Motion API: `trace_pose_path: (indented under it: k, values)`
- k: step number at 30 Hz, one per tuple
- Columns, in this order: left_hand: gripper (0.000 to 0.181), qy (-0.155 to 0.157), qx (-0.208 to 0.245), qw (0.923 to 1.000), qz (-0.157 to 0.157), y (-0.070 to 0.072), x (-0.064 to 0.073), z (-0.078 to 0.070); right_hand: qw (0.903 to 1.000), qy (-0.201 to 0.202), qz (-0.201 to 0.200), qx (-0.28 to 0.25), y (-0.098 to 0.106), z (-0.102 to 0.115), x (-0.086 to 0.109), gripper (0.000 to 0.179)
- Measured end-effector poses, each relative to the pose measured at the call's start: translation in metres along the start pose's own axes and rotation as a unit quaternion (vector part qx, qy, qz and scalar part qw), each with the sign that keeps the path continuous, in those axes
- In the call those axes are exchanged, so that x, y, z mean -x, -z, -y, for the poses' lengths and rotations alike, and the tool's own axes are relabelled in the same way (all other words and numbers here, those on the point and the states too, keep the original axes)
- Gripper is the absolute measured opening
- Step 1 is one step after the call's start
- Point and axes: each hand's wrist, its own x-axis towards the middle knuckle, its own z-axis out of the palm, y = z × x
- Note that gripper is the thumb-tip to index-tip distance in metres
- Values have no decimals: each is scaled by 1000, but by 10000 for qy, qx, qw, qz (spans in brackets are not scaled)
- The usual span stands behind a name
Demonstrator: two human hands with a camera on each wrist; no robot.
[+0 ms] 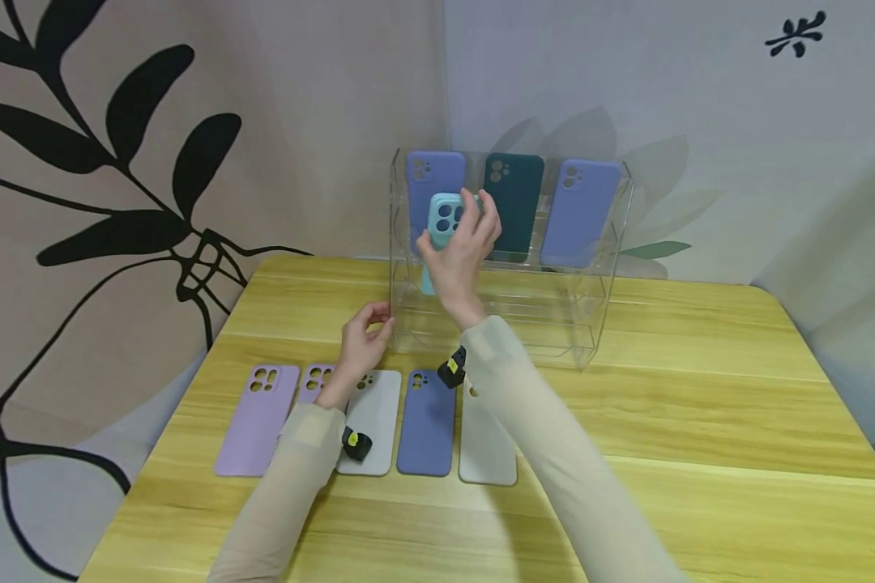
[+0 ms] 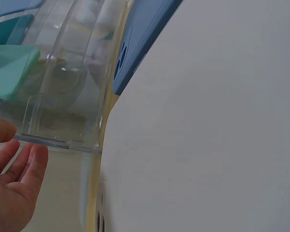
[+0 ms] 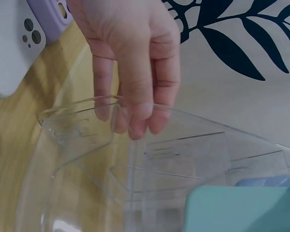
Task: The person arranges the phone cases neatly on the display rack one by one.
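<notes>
Holding up a turquoise phone case (image 3: 244, 210) with the right hand (image 1: 461, 263), just in front of the leftmost blue case (image 1: 446, 174) on a clear tiered stand (image 1: 525, 308); pinching it between a thumb at its left edge and bent fingers at its right, probably to leave the camera holes uncovered. Placed at the stand's left side with the left hand (image 1: 360, 344), with fingers half bent and thumb set apart; impossible to tell whether gripping the wall's edge or only touching it, though perhaps steadying a light frame. Leaning along the top tier beside that blue case: a dark green case (image 1: 518, 202) and a second blue case (image 1: 579, 214), spaced apart, seemingly to show each clearly. Laid in a row on the wooden table (image 1: 700, 389), presumably for easy reach: a lilac case (image 1: 258, 429), another lilac case (image 1: 312, 395) partly hidden, a white case (image 1: 382, 421), a darker blue case (image 1: 428, 429) and a pale case (image 1: 484, 449).
</notes>
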Motion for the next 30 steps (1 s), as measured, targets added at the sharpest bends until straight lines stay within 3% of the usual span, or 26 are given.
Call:
trace_pose_path:
  k: [11, 18, 21, 26, 30]
  values:
    - [24, -100, 77, 9999, -38, -1, -2, 4, 9998, -12, -144, 104, -12, 5, 7, 68]
    - [26, -2, 87, 9999, -64, -4, -9, 33, 9994, 41, -58, 347, -19, 7, 14, 68]
    - [26, 62, 106, 9999, -43, -4, -10, 38, 9990, 145, -42, 419, -21, 8, 17, 68]
    - [26, 82, 91, 9999, -33, -4, -9, 36, 9980, 257, -36, 579, -24, 10, 18, 68]
    - [26, 66, 85, 9999, 16, -2, -5, 21, 9969, 235, -13, 756, -25, 10, 18, 68]
